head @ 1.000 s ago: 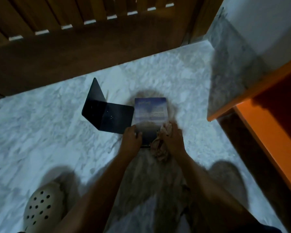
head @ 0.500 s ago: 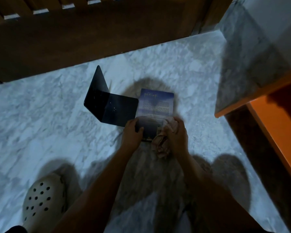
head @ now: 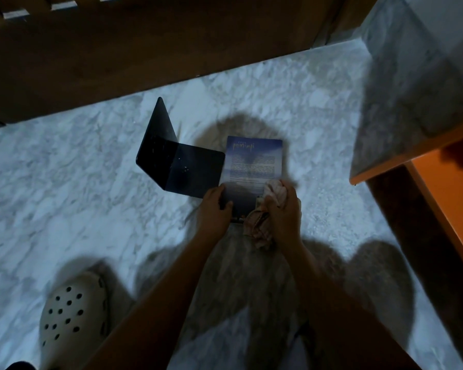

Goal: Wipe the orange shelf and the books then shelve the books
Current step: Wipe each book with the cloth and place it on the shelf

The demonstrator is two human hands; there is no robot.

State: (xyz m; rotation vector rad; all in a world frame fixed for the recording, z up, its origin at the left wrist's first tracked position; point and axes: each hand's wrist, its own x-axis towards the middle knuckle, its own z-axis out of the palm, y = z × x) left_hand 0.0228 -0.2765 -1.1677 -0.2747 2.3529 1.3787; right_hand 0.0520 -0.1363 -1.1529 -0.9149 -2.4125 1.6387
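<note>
book [head: 253, 161] flat on marble floor [head: 64, 196], printed cover up | left grip [head: 214, 206] clamped on its near-left edge | right grip [head: 285, 209] curled round bunched cloth [head: 259, 231], on book's near-right corner | black bookend [head: 182, 166] just beside book's left | orange shelf [head: 452, 188] well apart, right | clog [head: 72, 313] near-left

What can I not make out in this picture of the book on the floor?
Head view, book: its print is too small and blurred to read.
Head view, book's near edge: covered by the left hand, the right hand and the cloth.
Head view, orange shelf: cut off by the right edge of the frame; its inner part lies in shadow.
</note>
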